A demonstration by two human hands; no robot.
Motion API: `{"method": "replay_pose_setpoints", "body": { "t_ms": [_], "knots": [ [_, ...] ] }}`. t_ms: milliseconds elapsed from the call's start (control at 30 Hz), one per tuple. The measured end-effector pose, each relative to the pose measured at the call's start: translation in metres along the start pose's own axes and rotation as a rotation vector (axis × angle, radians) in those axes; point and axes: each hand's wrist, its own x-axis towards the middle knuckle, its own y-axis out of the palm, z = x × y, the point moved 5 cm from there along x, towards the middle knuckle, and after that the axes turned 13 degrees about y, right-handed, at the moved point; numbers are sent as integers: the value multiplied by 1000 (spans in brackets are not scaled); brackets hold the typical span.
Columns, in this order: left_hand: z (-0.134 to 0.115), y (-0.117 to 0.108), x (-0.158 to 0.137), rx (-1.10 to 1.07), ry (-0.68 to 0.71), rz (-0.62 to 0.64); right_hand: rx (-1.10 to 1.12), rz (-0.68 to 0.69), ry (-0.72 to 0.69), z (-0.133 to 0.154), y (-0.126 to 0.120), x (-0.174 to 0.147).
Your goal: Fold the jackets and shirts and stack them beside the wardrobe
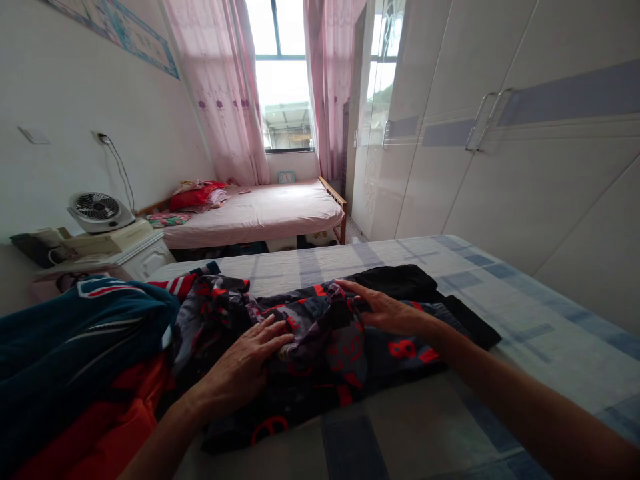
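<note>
A dark patterned garment (315, 353) with red-orange letters and grey patches is spread, partly bunched, across the bed in front of me. My left hand (250, 360) lies on its left half, palm down with fingers stretched out. On the upper middle of the same cloth rests my right hand (383, 308), its index finger reaching left and its other fingers partly hidden. Both hands touch the fabric without a visible grip. Black cloth (400, 281) lies beyond the right hand. To the left is a heap with a dark teal jacket (115, 327) and orange-red cloth (130, 427).
A checked blue-and-white sheet (525, 347) covers the near bed. White wardrobes (450, 180) line the right side. Beyond stands a second bed (280, 210) with pink bedding, below a curtained window. A fan (100, 208) sits on a cabinet at the left.
</note>
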Motion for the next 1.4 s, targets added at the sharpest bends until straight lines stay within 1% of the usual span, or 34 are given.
{"method": "replay_pose_setpoints", "body": {
  "t_ms": [100, 200, 300, 367, 400, 467, 533, 567, 633, 700, 767, 833, 900, 1000, 1033, 1067, 1100, 1167, 1200, 1233, 1267, 1300, 1367, 1400],
  "knots": [
    [-5, 3, -1, -131, -44, -37, 132, -19, 125, -19, 7, 24],
    [-2, 4, 3, -224, -72, -142, 210, 48, 182, -29, 17, 36],
    [3, 1, 6, -361, -84, -239, 197, 113, 168, -17, 20, 33],
    [10, -5, 7, -464, -141, -301, 283, 82, 154, -5, 10, 27],
    [14, -9, 8, -510, -177, -330, 355, 38, 154, -1, 1, 23],
    [23, -17, 11, -574, -251, -375, 499, -107, 177, -1, -23, 17],
    [33, -22, 17, -607, -301, -419, 557, -317, 243, -17, -51, 10],
    [39, -23, 21, -614, -316, -441, 514, -442, 295, -30, -64, 6],
    [49, -21, 30, -617, -333, -486, 317, -672, 415, -59, -85, -7],
    [56, -14, 38, -601, -343, -515, 123, -811, 508, -87, -95, -20],
    [60, -7, 42, -586, -353, -527, 58, -855, 534, -107, -95, -31],
    [62, -2, 44, -590, -355, -523, 73, -848, 518, -116, -92, -38],
    [63, -2, 43, -608, -350, -515, 125, -832, 472, -113, -93, -41],
    [64, -9, 44, -608, -345, -508, 231, -849, 351, -99, -107, -38],
    [65, -11, 45, -590, -350, -504, 212, -878, 341, -95, -112, -38],
    [65, -13, 46, -558, -359, -500, 140, -922, 358, -91, -117, -38],
    [65, -14, 47, -514, -375, -499, 18, -972, 389, -87, -119, -39],
    [61, -17, 47, -403, -416, -515, -270, -1048, 414, -74, -114, -43],
    [58, -18, 44, -354, -437, -533, -383, -1051, 379, -65, -105, -45],
    [53, -19, 41, -297, -452, -547, -459, -1014, 309, -54, -91, -46],
    [47, -20, 37, -223, -454, -547, -507, -931, 216, -43, -74, -46],
    [40, -21, 34, -129, -439, -526, -535, -816, 113, -30, -54, -46],
    [26, -21, 27, 98, -362, -430, -618, -561, -87, -7, -11, -46],
    [20, -20, 25, 210, -307, -368, -674, -466, -164, 2, 8, -46]
  ]
}}
